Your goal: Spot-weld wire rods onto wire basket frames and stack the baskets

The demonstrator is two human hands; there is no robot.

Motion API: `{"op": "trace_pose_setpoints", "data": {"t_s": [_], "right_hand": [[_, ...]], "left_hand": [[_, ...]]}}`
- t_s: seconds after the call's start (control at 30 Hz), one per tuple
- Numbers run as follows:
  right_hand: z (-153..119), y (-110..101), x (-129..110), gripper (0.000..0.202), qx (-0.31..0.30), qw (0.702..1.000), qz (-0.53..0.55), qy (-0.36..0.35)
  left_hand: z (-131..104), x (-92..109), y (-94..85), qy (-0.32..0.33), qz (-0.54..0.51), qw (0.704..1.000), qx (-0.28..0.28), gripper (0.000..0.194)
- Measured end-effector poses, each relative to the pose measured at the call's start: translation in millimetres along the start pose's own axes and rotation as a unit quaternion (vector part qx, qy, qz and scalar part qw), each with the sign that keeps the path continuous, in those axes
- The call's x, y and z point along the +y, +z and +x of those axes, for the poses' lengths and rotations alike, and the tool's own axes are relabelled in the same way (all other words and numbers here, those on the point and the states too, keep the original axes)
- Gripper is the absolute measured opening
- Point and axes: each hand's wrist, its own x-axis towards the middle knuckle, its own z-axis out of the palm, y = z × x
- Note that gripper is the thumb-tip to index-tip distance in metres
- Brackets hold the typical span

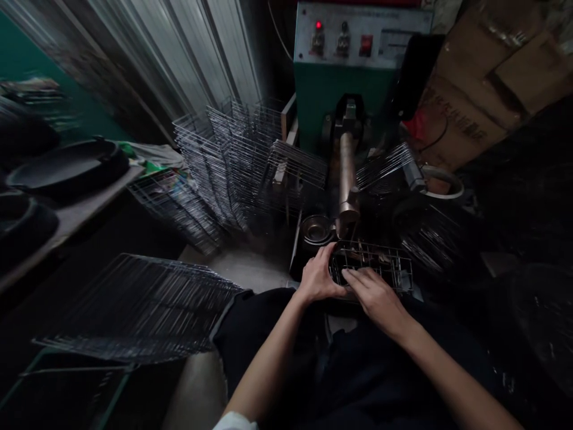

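A small wire rack [394, 258] lies in front of me, below the metal rod [347, 173] of a green machine. My left hand [319, 276] curls round the rack's left end, its thumb at the near edge and its fingers toward the far side. Close beside it, my right hand [376, 298] grips the near edge, fingers together on the wires and thumb hidden. Just left of the rod's lower end sits a round metal cup [317, 229]. Dim light hides the rack's underside.
Stacked wire grids [224, 161] lean at the left behind my hands. Another grid stack [147, 304] rests on a green frame [111, 397]. The machine's control panel [362, 39] shows a red lamp. Dark pans [67, 167] occupy a left shelf; cardboard boxes [465, 119] stand right.
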Motion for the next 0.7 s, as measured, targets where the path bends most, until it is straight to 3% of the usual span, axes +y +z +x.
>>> {"op": "trace_pose_setpoints", "data": {"t_s": [0.1,0.23,0.43,0.7], "right_hand": [[-4.7,4.1,2.2,0.044,0.006,0.999,-0.037,-0.016],[-3.8,5.5,3.2,0.045,0.044,0.998,0.041,-0.012],[-0.4,5.5,6.9,0.039,0.038,0.994,0.105,0.002],[11.9,13.0,21.7,0.032,0.052,0.986,0.156,0.033]], "left_hand": [[3.2,-0.1,1.6,-0.005,0.002,1.000,0.009,0.118],[3.7,-0.5,1.6,-0.004,0.002,1.000,0.011,0.117],[3.0,-3.8,1.8,0.003,-0.019,1.000,0.010,0.115],[19.9,-12.7,4.3,0.008,-0.021,0.999,0.033,0.117]]}}
